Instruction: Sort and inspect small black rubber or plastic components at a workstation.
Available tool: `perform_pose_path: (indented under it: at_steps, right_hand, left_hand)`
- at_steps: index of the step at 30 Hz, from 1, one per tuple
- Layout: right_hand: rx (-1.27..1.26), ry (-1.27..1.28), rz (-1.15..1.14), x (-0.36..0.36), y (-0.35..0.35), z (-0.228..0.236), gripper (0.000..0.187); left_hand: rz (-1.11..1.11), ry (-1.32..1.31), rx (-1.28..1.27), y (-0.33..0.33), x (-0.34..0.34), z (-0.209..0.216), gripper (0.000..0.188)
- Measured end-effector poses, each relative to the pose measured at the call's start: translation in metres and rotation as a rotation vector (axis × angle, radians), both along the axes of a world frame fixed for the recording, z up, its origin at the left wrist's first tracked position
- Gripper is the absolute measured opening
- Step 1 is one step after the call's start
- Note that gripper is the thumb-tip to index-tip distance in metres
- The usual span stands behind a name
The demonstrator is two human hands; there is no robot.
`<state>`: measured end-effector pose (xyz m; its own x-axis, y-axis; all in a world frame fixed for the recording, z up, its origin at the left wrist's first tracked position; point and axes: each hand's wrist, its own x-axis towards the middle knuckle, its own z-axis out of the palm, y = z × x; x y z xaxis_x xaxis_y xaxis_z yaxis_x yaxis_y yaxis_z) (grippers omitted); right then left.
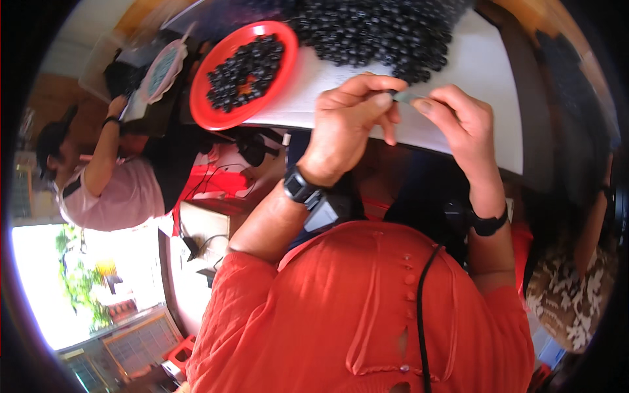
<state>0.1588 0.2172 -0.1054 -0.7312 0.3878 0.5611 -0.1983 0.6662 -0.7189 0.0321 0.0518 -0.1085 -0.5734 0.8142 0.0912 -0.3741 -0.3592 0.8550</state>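
Over the front part of a white tabletop point(488, 78), both my hands meet at fingertip height. My left hand point(344, 124) pinches a small black piece point(394, 92) between thumb and index finger; most of it is hidden by the fingers. In the pinched thumb and finger of my right hand point(464, 121) is a small pale grey-green piece point(407, 97), its tip against the black one. Just beyond my hands lies a big heap of small shiny black pieces point(380, 33). Left of them, a red plate point(199, 105) holds more such black pieces point(242, 75).
At the far left a person point(114, 190) in a light shirt reaches to a pink-rimmed basket point(152, 75) of pale pieces. Another person's camouflage-patterned clothing point(573, 301) shows at the right edge. Cables and a red box point(219, 180) are below the table on the left.
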Motion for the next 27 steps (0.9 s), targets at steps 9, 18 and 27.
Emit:
perform_pose_path:
  at_steps: [9, 18, 27]
  right_hand:
    - [-0.010, 0.013, -0.003, 0.004, 0.000, 0.003, 0.017]
    - [-0.159, 0.159, -0.119, 0.002, 0.000, 0.008, 0.016]
    - [-0.173, 0.210, -0.105, 0.007, 0.000, 0.010, 0.017]
  left_hand:
    - [0.592, 0.732, -0.310, -0.058, -0.082, 0.028, 0.023]
    - [0.530, 1.238, -0.382, -0.035, -0.066, 0.026, 0.014]
    - [0.467, 1.587, -0.470, 0.044, -0.031, 0.007, 0.023]
